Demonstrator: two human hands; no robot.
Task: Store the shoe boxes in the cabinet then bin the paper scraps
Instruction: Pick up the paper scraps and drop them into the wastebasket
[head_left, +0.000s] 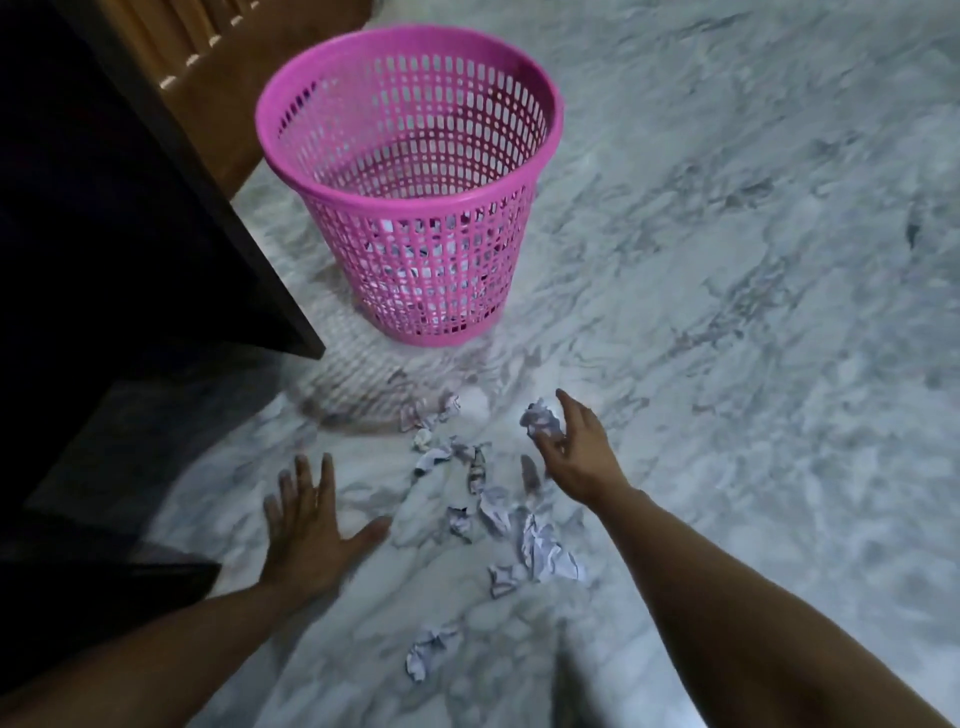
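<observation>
We are on the paper step now. Our right hand (571, 441) seems to pinch a paper ball (543, 420), though blur hides the grip. Our left hand (306, 525) is spread flat. More scraps (545, 551) lie on the floor. Next it goes into the pink bin (410, 104).

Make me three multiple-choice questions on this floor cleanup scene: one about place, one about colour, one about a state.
1. Where does the perforated plastic waste basket stand?
A. on the marble floor beside the dark wooden cabinet
B. on a table
C. inside the cabinet

2. What colour is the basket?
A. blue
B. pink
C. black

3. What is the right hand doing?
A. resting flat
B. pointing upward
C. holding a crumpled paper scrap

Answers: 1 A, its base sits on marble by the cabinet edge. 2 B, rim and walls are pink. 3 C, fingers curl round the paper; the left hand is spread open.
</observation>
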